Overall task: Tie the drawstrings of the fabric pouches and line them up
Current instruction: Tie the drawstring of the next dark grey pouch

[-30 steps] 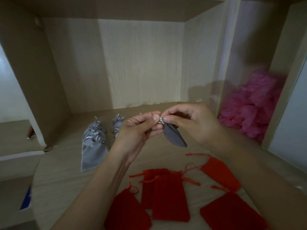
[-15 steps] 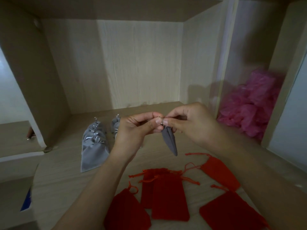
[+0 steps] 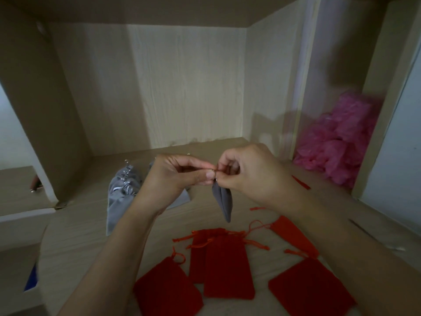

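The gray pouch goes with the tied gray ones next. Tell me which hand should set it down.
Probably left. The left hand is nearest the tied gray pouches; the right hand pinches the gray pouch farther away.

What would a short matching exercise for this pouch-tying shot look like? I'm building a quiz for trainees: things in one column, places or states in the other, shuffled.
Things:
1. grey pouch
2. red pouches
3. tied grey pouches
4. pink pile

Places or states:
A. in the side compartment at right
B. hanging from both hands
C. lying flat on the near shelf, drawstrings loose
D. resting on the shelf behind the left hand

Pairs: 1-B, 2-C, 3-D, 4-A. The right hand pinches the pouch's neck too.
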Tool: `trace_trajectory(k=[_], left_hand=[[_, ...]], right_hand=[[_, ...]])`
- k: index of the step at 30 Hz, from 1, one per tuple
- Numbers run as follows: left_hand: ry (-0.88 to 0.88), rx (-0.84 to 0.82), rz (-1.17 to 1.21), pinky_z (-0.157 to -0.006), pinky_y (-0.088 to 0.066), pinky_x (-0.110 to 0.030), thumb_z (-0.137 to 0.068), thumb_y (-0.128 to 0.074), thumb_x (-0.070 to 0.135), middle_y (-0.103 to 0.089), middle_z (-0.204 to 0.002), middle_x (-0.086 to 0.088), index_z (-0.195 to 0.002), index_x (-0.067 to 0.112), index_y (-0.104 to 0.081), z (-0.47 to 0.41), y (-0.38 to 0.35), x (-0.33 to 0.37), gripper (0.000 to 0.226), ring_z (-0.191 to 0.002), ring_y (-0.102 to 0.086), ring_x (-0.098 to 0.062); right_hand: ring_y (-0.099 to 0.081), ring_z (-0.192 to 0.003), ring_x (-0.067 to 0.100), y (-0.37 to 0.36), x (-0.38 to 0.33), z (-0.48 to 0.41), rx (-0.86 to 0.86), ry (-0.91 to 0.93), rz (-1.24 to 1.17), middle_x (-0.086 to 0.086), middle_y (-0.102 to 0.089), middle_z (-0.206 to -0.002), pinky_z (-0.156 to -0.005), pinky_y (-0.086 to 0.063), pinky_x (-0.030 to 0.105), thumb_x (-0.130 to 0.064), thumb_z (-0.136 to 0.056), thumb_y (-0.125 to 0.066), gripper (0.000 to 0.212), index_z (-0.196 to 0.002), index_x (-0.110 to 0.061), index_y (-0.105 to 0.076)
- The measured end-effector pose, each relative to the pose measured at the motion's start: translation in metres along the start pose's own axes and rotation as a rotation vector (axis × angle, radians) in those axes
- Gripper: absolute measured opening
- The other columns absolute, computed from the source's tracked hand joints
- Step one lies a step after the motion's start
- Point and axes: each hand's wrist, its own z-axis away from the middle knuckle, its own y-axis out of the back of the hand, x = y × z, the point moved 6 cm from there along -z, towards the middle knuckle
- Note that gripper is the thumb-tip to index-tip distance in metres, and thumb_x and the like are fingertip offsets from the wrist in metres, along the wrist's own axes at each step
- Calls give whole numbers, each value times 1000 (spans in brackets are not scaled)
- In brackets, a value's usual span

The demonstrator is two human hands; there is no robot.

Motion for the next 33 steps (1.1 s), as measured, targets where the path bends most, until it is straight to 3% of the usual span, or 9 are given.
trace_trajectory(k=[4, 7, 12, 15, 22, 26, 29, 31, 33], left_hand=[[-68, -23, -76, -60, -52, -14, -63, -68, 4, -72, -67, -1, -83, 3, -69, 1, -1, 7, 20, -60, -67, -8], [-86, -45, -99, -61, -52, -14, -66, -69, -1, -72, -68, -1, -83, 1, -69, 1, -2, 7, 17, -60, -66, -8], [-109, -32, -76, -60, -51, -13, -71, -65, -11, -69, -61, 0, -80, -4, -65, -1, -1, 4, 11, -57, -64, -5], [-138, 9, -94, -61, -52, -15, -71, -67, -10, -70, -64, 2, -77, -2, -65, -2, -1, 0, 10, -60, -64, -5], [-215, 55, -129, -64, -51, -15, -72, -69, -6, -71, -68, 5, -75, 2, -66, -2, -8, -3, 10, -65, -65, -4], [-233, 48, -218, -66, -53, -18, -69, -73, 7, -72, -73, 0, -75, 7, -68, -2, -7, -4, 8, -67, -67, -7], [-271, 23, -380, -69, -55, -24, -74, -74, 0, -73, -78, 3, -77, 15, -71, -4, -7, -9, 16, -70, -68, -11], [-314, 32, -479, -69, -56, -29, -76, -74, 5, -72, -78, 5, -81, 17, -72, -3, -8, -11, 13, -70, -68, -11], [-335, 71, -533, -70, -57, -32, -77, -74, 11, -72, -81, 2, -94, 18, -73, -3, -8, -10, 19, -71, -68, -11]], right_hand=[[-54, -56, 2, -3, -4, -3, 2, 80, 213, -11, -55, -57, -54, -39, 11, -21, -77, -69, 6, -75, -16, -66], [-60, -69, 12, -4, -3, -3, -7, 102, 251, -2, -66, -72, -64, -45, 28, -22, -78, -68, 6, -76, -16, -66], [-68, -74, 12, -6, 13, -2, -88, -97, -257, 2, -71, -77, -74, -53, 29, -10, -81, -70, 10, -75, -17, -65], [-64, -66, 5, -11, 25, -2, -168, -222, -493, 1, -71, -73, -67, -51, 19, -8, -82, -69, 9, -78, -16, -69], [-64, -59, 1, -8, 34, 3, -224, -357, -572, -5, -70, -65, -58, -45, 12, -14, -84, -67, 7, -80, -13, -73], [-63, -57, 1, -7, 35, 2, -215, -347, -462, -3, -69, -64, -55, -43, 11, -16, -85, -67, 8, -84, -10, -73], [-60, -56, 2, -7, 33, 0, -170, -276, -140, 0, -68, -62, -56, -44, 17, -20, -86, -65, 13, -81, -12, -74], [-63, -62, 13, -5, 27, -1, -113, -222, 48, 6, -70, -67, -55, -44, 22, -20, -87, -62, 17, -80, -10, -73], [-58, -67, 18, -4, 20, -1, -69, -197, 152, 5, -70, -76, -49, -36, 14, -20, -89, -59, 18, -82, -11, -73]])
